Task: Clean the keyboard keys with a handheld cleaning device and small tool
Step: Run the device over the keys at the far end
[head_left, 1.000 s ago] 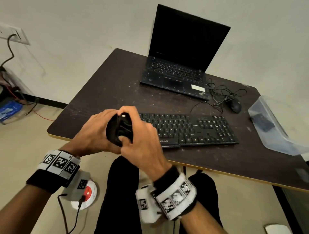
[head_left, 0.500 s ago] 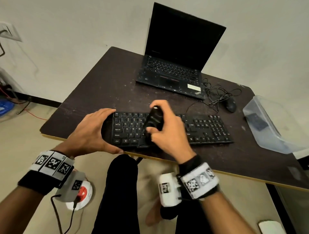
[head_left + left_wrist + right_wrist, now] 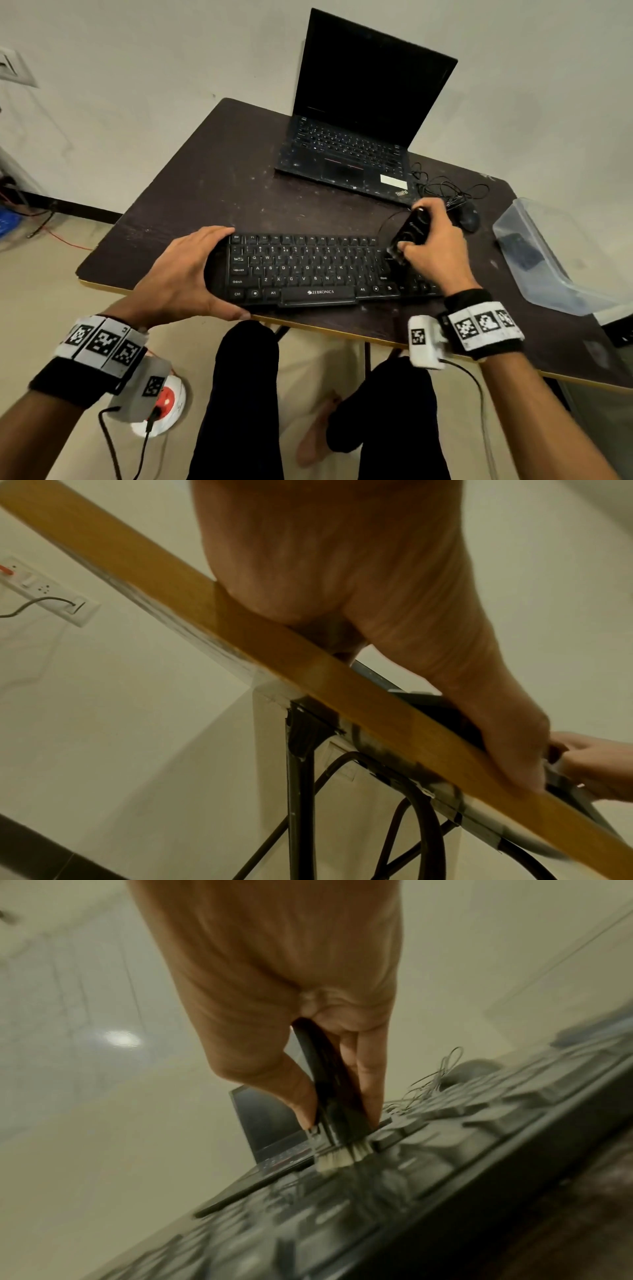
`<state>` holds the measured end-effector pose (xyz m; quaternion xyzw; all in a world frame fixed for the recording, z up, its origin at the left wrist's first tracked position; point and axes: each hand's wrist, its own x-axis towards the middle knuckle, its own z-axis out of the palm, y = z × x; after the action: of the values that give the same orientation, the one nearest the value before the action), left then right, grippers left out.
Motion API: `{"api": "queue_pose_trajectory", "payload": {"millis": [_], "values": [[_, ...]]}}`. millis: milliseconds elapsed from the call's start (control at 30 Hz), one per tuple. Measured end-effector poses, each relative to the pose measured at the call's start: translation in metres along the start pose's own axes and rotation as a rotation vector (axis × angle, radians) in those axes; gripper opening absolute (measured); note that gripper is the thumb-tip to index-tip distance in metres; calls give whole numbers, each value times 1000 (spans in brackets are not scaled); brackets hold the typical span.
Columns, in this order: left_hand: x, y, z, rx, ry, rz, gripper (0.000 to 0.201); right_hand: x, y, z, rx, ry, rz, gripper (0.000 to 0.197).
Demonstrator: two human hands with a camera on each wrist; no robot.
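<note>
A black keyboard [image 3: 308, 267] lies near the front edge of the dark table [image 3: 205, 192]. My left hand [image 3: 191, 274] clamps its left end, fingers on the far corner and thumb along the front edge. In the left wrist view that left hand [image 3: 342, 574] reaches over the table's wooden edge [image 3: 240, 642]. My right hand [image 3: 433, 251] grips a black handheld cleaning device [image 3: 409, 233], tilted, over the keyboard's right part. The right wrist view shows the device [image 3: 329, 1085] pinched between thumb and fingers, its pale bristles [image 3: 342, 1156] touching the keys [image 3: 377, 1218].
An open black laptop [image 3: 356, 137] stands at the back of the table. A mouse [image 3: 467, 217] with tangled cable [image 3: 442, 188] lies just behind my right hand. A clear plastic container [image 3: 555, 260] sits at the right. My legs are under the front edge.
Both hands held the device at the keyboard's left a second ago. My right hand has since carried it rightward across the keys, and my left hand has taken hold of the keyboard's left end.
</note>
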<state>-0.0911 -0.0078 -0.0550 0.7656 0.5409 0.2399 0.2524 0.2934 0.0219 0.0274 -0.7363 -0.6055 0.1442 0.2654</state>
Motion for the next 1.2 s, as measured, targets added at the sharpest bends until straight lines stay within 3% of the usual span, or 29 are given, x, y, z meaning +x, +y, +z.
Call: {"api": "queue_pose_trajectory", "payload": {"millis": [133,267,433,600,833,933,1067,1200], "values": [[0,1,1,6,-3,11,139,-3,-14,6,100,-69,-13,63],[0,0,-1,-2,-14,1,134,-30,-102,72,132,-235,-293,63],[3,6,-1,-78,29,13,97,-59,-177,123,162,-370,-514,61],[0,0,0,-47,-11,-89,134,-31,-136,100,81,-252,-368,65],[-1,5,-3,-55,-43,-142,139,30,8,-2,-116,85,68,64],[-1,5,-3,-51,-41,-133,138,44,50,-35,-141,166,186,66],[-1,4,-3,-44,-42,-136,138,48,59,-36,-137,193,220,63],[-1,3,-2,-32,-35,-132,138,25,9,-9,-39,134,117,61]]}}
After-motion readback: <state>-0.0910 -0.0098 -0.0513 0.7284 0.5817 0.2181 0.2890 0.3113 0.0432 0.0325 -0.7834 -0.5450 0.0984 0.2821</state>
